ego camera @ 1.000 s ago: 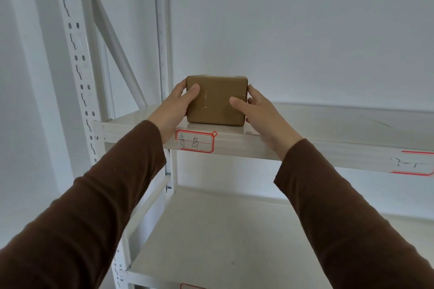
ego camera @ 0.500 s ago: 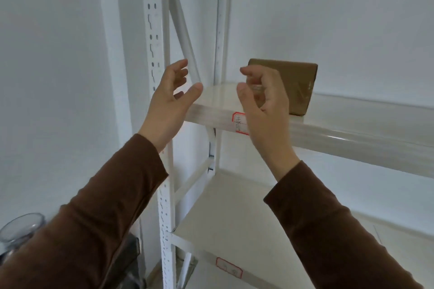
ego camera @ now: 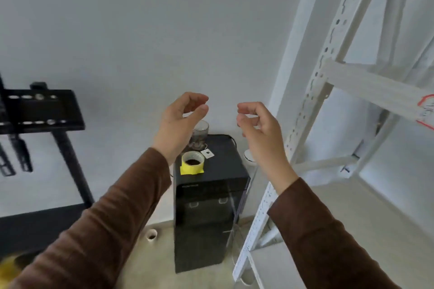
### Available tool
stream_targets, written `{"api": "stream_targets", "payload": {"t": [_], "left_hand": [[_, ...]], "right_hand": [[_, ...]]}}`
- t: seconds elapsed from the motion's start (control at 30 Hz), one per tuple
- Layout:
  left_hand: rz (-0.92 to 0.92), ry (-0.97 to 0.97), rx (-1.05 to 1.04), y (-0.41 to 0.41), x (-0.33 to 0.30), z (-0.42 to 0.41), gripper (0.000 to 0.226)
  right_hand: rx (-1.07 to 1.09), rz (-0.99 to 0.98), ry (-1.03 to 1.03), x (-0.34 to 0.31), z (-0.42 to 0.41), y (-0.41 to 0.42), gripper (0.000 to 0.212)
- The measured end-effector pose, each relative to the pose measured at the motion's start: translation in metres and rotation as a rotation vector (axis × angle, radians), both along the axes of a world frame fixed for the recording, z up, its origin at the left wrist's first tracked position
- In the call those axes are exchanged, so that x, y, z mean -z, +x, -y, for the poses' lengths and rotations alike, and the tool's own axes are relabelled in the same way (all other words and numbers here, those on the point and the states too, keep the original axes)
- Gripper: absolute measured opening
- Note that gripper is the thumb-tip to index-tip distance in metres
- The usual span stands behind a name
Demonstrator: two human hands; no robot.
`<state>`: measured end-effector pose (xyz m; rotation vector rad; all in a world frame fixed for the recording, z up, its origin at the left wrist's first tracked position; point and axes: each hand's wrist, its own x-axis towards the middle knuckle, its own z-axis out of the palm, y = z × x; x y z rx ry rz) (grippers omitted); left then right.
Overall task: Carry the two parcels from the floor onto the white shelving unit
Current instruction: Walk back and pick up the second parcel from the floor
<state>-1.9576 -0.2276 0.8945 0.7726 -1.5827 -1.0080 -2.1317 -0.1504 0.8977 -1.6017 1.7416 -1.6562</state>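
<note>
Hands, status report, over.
Left hand and right hand open, empty. No parcel in view. White metal shelving unit at right. Nothing between the hands.

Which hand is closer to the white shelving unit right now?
Right. The right hand hangs empty just beside the white shelving unit, near its front upright. The left hand, also empty, is farther off, over the black cabinet.

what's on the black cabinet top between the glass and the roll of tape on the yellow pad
In the head view, only bare black top and a small white tag just right of that gap; the glass and tape roll sit close together on the cabinet.
</note>
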Motion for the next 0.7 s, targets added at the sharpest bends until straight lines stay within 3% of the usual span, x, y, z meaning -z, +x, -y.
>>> {"api": "stream_targets", "payload": {"t": [0.3, 0.7], "left_hand": [[0.042, 0.180, -0.480, 0.197, 0.055, -0.096, 0.016], [-0.153, 0.287, -1.046, 0.491, 0.090, -0.257, 0.015]], "right_hand": [[-0.518, 0.093, 0.142, 0.054, 0.005, 0.166, 0.015], [-1.138, 0.046, 0.302, 0.093, -0.051, 0.503, 0.007]]}}
